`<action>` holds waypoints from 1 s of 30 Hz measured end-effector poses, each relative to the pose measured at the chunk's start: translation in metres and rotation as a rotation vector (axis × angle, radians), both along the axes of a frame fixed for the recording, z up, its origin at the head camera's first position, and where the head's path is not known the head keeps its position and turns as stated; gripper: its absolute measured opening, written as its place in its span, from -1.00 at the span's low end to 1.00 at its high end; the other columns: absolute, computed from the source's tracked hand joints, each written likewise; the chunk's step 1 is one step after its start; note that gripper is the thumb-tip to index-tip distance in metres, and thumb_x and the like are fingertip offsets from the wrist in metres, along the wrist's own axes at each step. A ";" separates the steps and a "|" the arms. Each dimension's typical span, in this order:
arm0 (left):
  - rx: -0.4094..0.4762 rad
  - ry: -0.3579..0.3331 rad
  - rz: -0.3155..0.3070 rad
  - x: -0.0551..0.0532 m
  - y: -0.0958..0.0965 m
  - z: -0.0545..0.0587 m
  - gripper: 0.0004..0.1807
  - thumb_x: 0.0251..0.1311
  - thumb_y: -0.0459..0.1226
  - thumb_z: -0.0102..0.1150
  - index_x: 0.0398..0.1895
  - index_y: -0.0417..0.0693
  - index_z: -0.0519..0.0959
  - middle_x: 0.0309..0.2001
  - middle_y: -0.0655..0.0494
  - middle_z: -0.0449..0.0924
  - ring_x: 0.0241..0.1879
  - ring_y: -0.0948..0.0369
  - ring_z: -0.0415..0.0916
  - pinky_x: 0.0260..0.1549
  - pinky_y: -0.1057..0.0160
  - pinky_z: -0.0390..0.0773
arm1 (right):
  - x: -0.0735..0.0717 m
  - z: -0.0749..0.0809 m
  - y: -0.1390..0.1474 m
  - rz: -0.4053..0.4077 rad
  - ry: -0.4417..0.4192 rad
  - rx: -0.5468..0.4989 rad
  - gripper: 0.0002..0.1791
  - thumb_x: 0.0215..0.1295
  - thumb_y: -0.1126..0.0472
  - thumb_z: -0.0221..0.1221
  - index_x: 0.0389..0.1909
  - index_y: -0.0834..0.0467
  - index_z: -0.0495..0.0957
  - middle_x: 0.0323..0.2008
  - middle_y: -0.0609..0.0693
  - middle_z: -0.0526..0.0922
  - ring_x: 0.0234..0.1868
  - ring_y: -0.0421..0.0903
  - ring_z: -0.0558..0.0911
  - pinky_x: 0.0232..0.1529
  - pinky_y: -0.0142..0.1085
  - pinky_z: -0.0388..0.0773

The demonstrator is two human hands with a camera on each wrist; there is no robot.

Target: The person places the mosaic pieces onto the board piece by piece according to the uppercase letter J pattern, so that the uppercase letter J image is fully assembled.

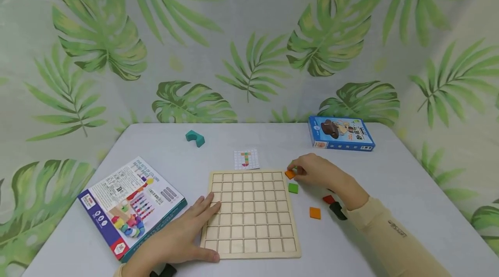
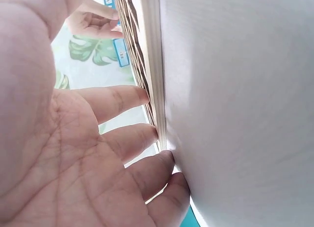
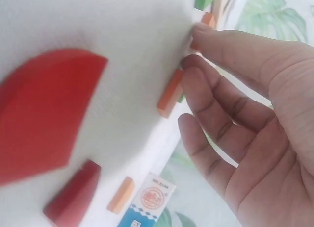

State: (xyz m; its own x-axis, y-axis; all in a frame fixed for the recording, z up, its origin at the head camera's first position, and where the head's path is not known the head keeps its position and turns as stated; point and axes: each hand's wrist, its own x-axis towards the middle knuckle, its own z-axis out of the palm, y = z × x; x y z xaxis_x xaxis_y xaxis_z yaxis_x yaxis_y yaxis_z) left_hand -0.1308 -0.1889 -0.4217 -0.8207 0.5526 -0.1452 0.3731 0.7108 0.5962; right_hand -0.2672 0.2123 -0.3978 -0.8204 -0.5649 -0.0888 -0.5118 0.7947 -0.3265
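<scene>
A wooden grid board (image 1: 251, 257) lies on the table. My left hand (image 1: 189, 229) rests at its left edge with spread fingers; in the left wrist view the fingertips (image 2: 142, 93) touch the board's side. Just off the far right corner, my right hand (image 1: 317, 171) pinches an orange square tile (image 1: 290, 174) between thumb and fingers. In the right wrist view, a second orange tile (image 3: 169, 97) lies by the fingertips, with a bit of green behind it. A green tile (image 1: 293, 188) and another orange tile (image 1: 315, 213) lie right of the board.
A pattern card (image 1: 251, 159) sits beyond the board. Red curved blocks (image 3: 44, 114) lie below the right wrist. A puzzle box (image 1: 132, 203) stands at left, a blue box (image 1: 341, 134) at the far right, and a teal arch block (image 1: 195, 138) at the back.
</scene>
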 end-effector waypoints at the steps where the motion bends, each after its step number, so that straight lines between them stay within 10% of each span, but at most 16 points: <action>1: 0.000 0.006 -0.003 0.000 0.000 0.000 0.34 -0.01 0.41 0.50 0.73 -0.02 0.15 0.78 -0.11 -0.16 0.73 -0.31 -0.16 0.53 -0.48 0.17 | -0.001 -0.001 0.001 0.004 0.004 -0.002 -0.72 0.41 0.27 0.40 0.11 0.17 0.78 -0.30 -0.08 0.72 -0.33 -0.20 0.50 -0.22 -0.34 0.56; 18: 0.005 0.003 0.002 0.002 -0.005 0.004 0.22 -0.01 0.36 0.53 0.71 0.20 0.24 0.79 -0.11 -0.21 0.73 -0.32 -0.16 0.51 -0.49 0.20 | -0.009 0.000 -0.002 -0.010 0.061 -0.003 -0.78 0.40 0.15 0.43 -0.08 0.21 0.76 -0.32 -0.06 0.60 -0.31 -0.18 0.47 -0.26 -0.35 0.47; 30: -0.014 0.062 -0.029 0.003 -0.006 0.004 0.13 0.01 0.35 0.53 0.66 0.24 0.33 0.77 -0.19 -0.15 0.70 -0.40 -0.10 0.47 -0.54 0.23 | -0.001 0.015 -0.056 0.062 -0.007 -0.052 -0.76 0.45 0.08 0.40 -0.07 0.18 0.73 -0.20 -0.03 0.72 -0.18 -0.14 0.62 -0.02 -0.21 0.68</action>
